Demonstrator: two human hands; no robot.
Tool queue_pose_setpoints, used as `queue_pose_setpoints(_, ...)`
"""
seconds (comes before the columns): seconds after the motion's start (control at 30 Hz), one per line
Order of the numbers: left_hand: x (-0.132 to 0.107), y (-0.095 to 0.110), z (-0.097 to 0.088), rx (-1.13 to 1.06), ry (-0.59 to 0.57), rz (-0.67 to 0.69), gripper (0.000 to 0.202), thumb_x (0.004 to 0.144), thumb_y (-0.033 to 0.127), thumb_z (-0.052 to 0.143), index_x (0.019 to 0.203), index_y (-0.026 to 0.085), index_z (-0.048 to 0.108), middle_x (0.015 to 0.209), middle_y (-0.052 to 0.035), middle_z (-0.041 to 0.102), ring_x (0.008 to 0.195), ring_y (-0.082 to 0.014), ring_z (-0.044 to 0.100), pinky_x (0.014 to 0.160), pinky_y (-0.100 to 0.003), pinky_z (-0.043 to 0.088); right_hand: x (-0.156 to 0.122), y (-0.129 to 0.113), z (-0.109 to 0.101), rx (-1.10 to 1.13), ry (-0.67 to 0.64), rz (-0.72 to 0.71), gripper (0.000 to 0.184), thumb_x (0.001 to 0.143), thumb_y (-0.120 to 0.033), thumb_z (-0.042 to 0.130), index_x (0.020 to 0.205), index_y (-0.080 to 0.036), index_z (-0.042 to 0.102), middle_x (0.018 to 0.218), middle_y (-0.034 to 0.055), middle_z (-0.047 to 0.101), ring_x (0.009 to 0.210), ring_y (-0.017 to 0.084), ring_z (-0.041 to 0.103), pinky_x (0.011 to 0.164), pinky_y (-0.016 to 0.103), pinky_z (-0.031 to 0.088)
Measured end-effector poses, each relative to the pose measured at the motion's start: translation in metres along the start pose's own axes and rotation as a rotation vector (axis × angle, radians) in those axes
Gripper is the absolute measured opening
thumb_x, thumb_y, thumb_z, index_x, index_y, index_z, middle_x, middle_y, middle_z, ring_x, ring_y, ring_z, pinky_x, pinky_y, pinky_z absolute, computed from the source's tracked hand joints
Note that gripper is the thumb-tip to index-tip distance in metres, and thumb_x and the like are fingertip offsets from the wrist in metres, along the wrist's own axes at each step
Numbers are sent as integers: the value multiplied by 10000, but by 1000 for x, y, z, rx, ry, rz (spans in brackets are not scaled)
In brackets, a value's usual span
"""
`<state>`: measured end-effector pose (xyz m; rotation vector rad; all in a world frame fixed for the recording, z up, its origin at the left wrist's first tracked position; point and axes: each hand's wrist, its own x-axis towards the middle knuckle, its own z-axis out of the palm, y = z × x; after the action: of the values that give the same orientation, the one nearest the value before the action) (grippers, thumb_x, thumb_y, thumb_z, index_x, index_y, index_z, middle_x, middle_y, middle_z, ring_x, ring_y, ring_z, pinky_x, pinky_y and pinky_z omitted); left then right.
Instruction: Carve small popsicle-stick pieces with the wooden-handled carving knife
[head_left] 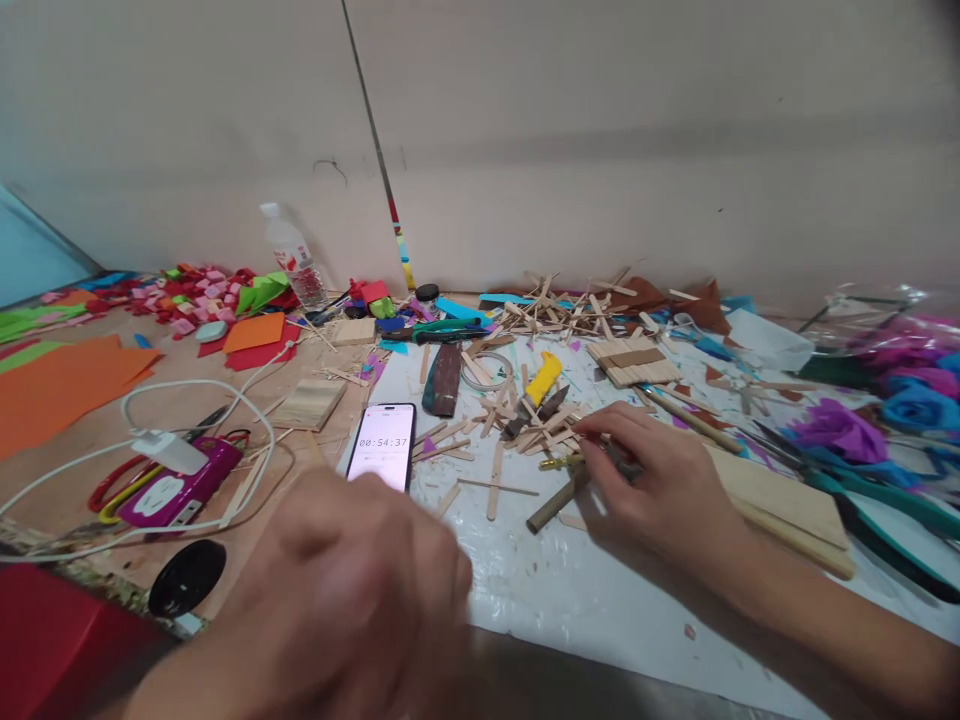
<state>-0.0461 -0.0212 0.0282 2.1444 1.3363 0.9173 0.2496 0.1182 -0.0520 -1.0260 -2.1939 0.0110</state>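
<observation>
Right hand (656,465) is curling, narrow between thumb and index; can't tell if it's gripping. Left hand (360,570) is blurring, contents hidden. Dull-brown cylindrical rod (553,507) is lying on glossy white sheet (510,590), flat pale wooden sticks (496,475) scattering behind. Blunt end is pointing left and toward the bench's (176,352) near edge, long axis running diagonally. Rod is sitting just beside the right thumb, far end disappearing under the hand.

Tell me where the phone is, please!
In the head view, the phone lies left of the middle, at the white sheet's left edge. It is just beyond the left hand, with a wooden block to its left.
</observation>
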Motion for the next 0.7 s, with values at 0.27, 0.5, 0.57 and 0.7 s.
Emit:
queue_pose_setpoints(0.27,91,-45,14,258,-298,-29,309,1031,317,771,762,202,675,695,15,634,682,-179,629,670,-301,507,7,14,17,-142,-102,-33,313,1107,-186,582,1328,-228,801,1328,161,822,1094,361,796,888,527,654)
queue_pose_setpoints(0.5,81,-70,31,468,-520,-2,122,1072,268,848,1109,167,791,1121,-50,784,1100,-262,767,1030,-494,653,16,13,18,-179,-127,-36,254,1113,-161,606,1078,-230,848,1349,198,760,1075,374,701,709,427,533)
queue_pose_setpoints(0.57,83,-71,33,467,-534,17,52,1086,205,818,1090,162,789,1136,-48,786,1109,-254,768,1030,-479,657,19,14,18,-150,-121,-35,263,1114,-160,601,1049,-233,844,1333,187,786,1081,376,666,736,439,517)
queue_pose_setpoints(0.7,84,-74,37,465,-518,37,35,1096,143,770,1079,163,794,1117,-41,786,1099,-250,764,1024,-471,643,27,13,12,-15,-114,6,249,1089,-183,617,998,-249,839,1141,140,858,991,349,630,778,466,491)
